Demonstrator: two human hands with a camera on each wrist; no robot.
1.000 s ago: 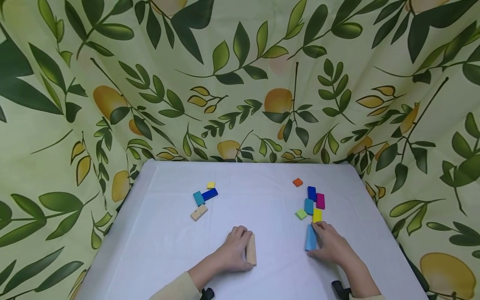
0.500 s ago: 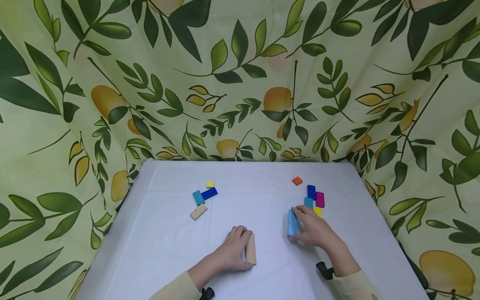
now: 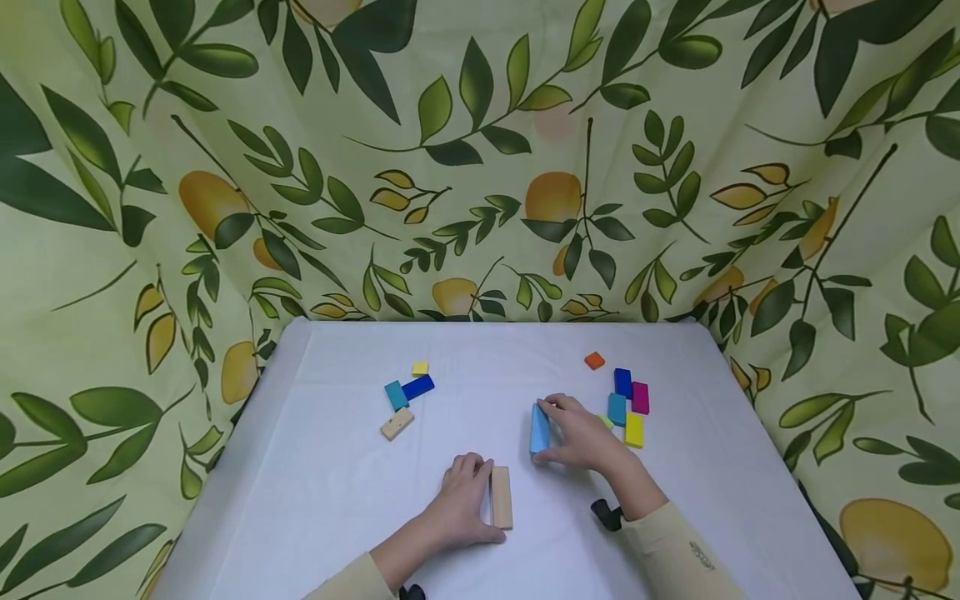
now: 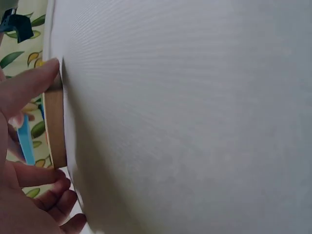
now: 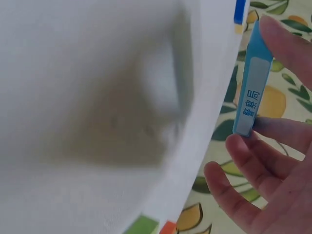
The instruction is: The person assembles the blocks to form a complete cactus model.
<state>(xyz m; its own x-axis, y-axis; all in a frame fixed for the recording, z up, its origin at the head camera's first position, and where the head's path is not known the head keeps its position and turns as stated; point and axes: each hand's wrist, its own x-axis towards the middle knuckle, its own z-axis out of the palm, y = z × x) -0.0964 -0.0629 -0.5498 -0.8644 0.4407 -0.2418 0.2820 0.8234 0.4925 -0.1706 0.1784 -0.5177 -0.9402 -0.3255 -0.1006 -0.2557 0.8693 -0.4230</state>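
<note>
A plain wooden block (image 3: 502, 498) stands on the white table. My left hand (image 3: 459, 504) grips it by its two ends, thumb at the near end and fingers at the far end. In the left wrist view the wooden block (image 4: 55, 122) shows its long side between thumb and index finger. Over the middle of the table, my right hand (image 3: 577, 435) pinches a light blue block (image 3: 539, 429) lengthwise. Seen from the right wrist, the light blue block (image 5: 253, 83) is held up off the cloth, with a pale label of printed characters on its side.
On the right lie an orange block (image 3: 595, 360), a dark blue block (image 3: 622, 382), a magenta one (image 3: 640, 397), a teal one (image 3: 617, 409), a yellow one (image 3: 633, 430) and a partly hidden green block (image 3: 605, 421). Another small group, including a wooden block (image 3: 397, 423), lies left.
My right hand has lifted the light blue block away from the right group and carried it left and away from me. My left hand has stayed at the wooden block.
</note>
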